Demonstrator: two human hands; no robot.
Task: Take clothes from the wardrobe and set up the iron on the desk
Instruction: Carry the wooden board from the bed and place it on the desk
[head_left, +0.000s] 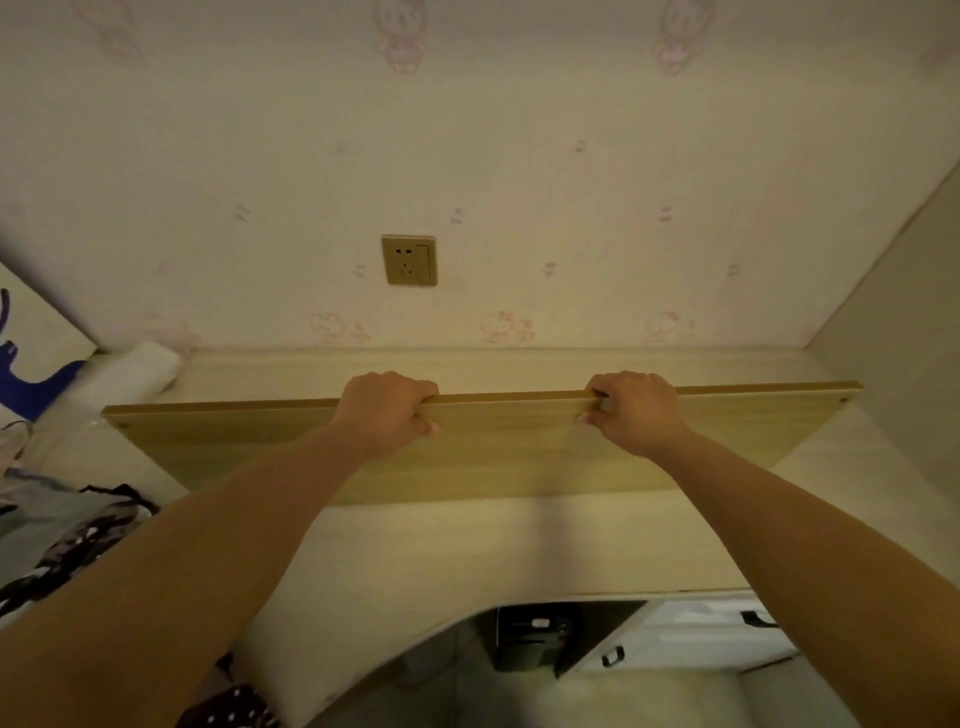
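Both your hands are wrapped over the top edge of that long wooden board (483, 447): left hand (384, 410) and right hand (636, 408), each grip clamped on the board with fingers curled over the far side and thumbs on the near face. The board stands on its long edge on the desk (467, 545), tilted, spanning from about 9 to 3 o'clock across the middle of the view.

Past the board at 12 o'clock there's a wall socket (409, 260), probably where the iron's plug ends up. No iron in sight anywhere, so I can't tell where it is. The clothes (78, 530), dark spotted fabric, are piled at 8 o'clock on the desk's left end, with a white roll (150, 366) near the board's left tip.

What could bite you: your hands sit close to the centre, so if one lets go the long ends could swing and slap the roll or the right-hand wall. The bottom edge may also skid on that smooth top if you lean it further.
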